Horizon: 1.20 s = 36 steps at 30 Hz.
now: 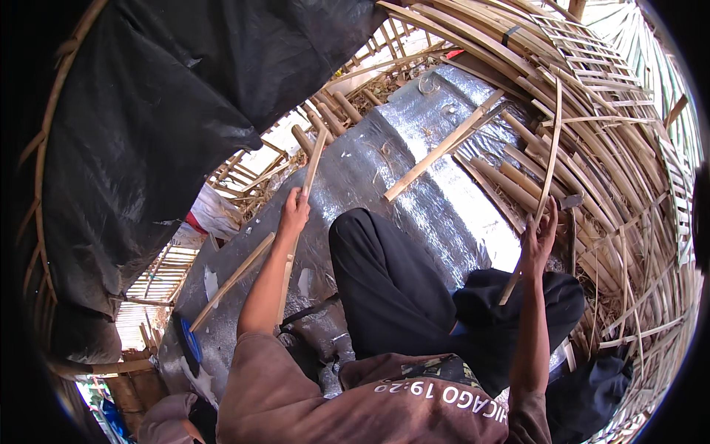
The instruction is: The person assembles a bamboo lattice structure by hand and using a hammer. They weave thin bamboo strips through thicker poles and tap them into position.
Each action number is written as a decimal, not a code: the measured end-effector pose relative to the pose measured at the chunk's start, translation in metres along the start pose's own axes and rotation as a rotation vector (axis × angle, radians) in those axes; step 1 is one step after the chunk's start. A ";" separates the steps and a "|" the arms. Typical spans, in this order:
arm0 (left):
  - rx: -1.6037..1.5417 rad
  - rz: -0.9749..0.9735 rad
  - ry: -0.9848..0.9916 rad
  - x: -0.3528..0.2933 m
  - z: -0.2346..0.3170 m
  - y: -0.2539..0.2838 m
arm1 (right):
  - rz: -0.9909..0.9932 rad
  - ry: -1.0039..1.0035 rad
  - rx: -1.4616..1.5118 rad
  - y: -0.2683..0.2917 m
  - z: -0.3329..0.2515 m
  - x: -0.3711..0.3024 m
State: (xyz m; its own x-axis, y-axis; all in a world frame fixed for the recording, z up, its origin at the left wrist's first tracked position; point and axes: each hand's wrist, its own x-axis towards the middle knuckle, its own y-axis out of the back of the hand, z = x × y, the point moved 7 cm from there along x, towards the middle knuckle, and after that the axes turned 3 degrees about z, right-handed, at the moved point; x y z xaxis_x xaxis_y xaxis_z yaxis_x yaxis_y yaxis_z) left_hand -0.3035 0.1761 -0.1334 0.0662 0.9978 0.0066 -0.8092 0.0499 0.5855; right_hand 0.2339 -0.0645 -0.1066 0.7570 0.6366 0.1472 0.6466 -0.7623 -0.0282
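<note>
My left hand is closed around a long flat bamboo strip, which stands up past my fingers and runs down behind my forearm. On the other side, my right hand grips a thin, slightly bent bamboo strip; its lower end reaches down over my crossed leg. A small dark grey piece shows beside the right fingertips, and I cannot make out whether it is held. I sit with dark trousers folded on a silvery sheet. The hands are far apart.
Two overlapping bamboo strips lie ahead of my knees, and another strip lies left of my arm. Split bamboo is stacked at the right. Black plastic sheeting hangs at the left. Brown cloth shows at the lower left.
</note>
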 end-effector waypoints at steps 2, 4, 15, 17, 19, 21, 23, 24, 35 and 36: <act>-0.362 -0.131 0.183 0.005 0.055 -0.005 | 0.093 0.107 -0.025 0.003 0.016 0.011; -0.597 -0.148 0.131 0.006 0.111 -0.012 | 0.151 0.011 -0.075 0.010 0.046 0.011; -0.882 -0.364 0.040 0.010 0.278 -0.014 | -0.222 -0.317 0.023 -0.021 0.117 -0.023; -0.931 -0.371 0.077 0.008 0.285 -0.021 | -0.222 -0.178 -0.059 -0.022 0.118 -0.032; -0.992 -0.383 0.092 0.008 0.291 -0.033 | -0.218 -0.125 -0.159 -0.021 0.109 -0.036; -0.955 -0.401 0.099 -0.001 0.301 -0.052 | -0.263 -0.255 -0.025 -0.021 0.109 -0.038; -0.876 -0.440 0.087 -0.012 0.310 -0.072 | -0.311 -0.326 0.089 -0.027 0.084 -0.048; -0.847 -0.457 0.120 -0.018 0.314 -0.086 | -0.316 -0.312 0.122 -0.029 0.074 -0.053; -0.045 -0.986 -0.202 -0.166 0.284 -0.264 | -0.237 -0.455 0.491 0.017 -0.007 -0.077; 0.061 -0.962 -0.394 -0.181 0.291 -0.270 | -0.214 -0.446 0.521 0.026 -0.006 -0.070</act>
State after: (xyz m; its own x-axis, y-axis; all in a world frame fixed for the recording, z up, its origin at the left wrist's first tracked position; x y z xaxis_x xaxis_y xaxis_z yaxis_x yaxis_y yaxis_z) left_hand 0.0727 -0.0307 -0.0565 0.8627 0.4520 -0.2268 -0.2833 0.8034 0.5237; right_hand 0.1968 -0.1298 -0.1117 0.5034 0.8376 -0.2121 0.6617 -0.5316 -0.5287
